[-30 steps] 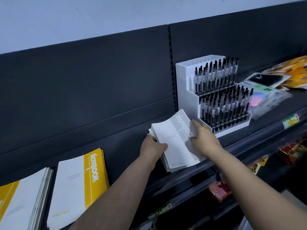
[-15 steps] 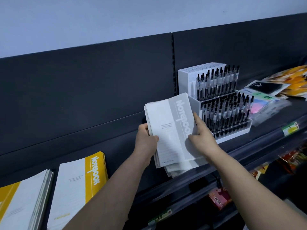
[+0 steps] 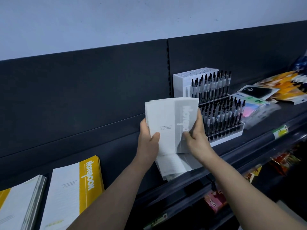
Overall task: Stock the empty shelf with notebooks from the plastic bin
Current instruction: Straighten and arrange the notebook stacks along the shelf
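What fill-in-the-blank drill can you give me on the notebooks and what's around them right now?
1. The left hand and right hand grip a stack of notebooks whose title band is ____.
2. Just right of that stack, the white display rack is filled with ____.
3. Further left, the lying notebook pile carries a ____ title band.

Missing words: grey; pens; yellow.

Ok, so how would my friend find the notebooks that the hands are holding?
Look along the long dark shelf to the white rack of black pens. Just left of it, the left hand and right hand hold up a stack of notebooks. These have a grey stripe, while the notebooks lying further left have a yellow one.
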Demonstrator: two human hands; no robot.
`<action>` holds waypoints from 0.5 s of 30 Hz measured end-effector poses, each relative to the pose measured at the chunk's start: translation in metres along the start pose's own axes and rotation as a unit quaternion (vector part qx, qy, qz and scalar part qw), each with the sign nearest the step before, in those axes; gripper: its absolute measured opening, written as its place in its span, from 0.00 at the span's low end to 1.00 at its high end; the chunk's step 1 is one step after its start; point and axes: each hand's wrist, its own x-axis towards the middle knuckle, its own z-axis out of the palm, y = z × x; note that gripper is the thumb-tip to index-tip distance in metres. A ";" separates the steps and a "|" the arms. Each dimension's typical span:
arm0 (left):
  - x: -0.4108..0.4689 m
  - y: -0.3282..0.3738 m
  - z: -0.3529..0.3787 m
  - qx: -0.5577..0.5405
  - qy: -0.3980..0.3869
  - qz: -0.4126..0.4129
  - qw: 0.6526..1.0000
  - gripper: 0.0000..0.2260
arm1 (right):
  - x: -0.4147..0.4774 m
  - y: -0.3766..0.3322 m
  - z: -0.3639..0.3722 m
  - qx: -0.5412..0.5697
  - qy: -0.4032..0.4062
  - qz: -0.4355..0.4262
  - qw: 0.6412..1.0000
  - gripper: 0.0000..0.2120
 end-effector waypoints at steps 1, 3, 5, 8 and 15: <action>-0.004 -0.005 0.002 0.012 0.000 -0.003 1.000 0.24 | -0.004 0.002 0.002 -0.018 0.002 -0.005 1.000 0.42; -0.008 -0.013 0.005 0.027 0.010 -0.016 0.999 0.27 | -0.010 0.007 0.007 -0.068 -0.002 -0.009 0.998 0.45; -0.007 -0.015 0.006 0.036 0.022 -0.024 0.999 0.29 | -0.011 0.011 0.011 -0.109 0.002 -0.026 0.994 0.47; -0.003 -0.013 0.001 0.030 0.022 -0.023 0.999 0.30 | -0.008 0.003 0.009 -0.137 0.023 -0.042 0.989 0.47; -0.007 -0.004 -0.051 0.088 0.094 -0.044 0.991 0.31 | -0.002 -0.029 0.041 -0.138 -0.018 -0.079 0.987 0.45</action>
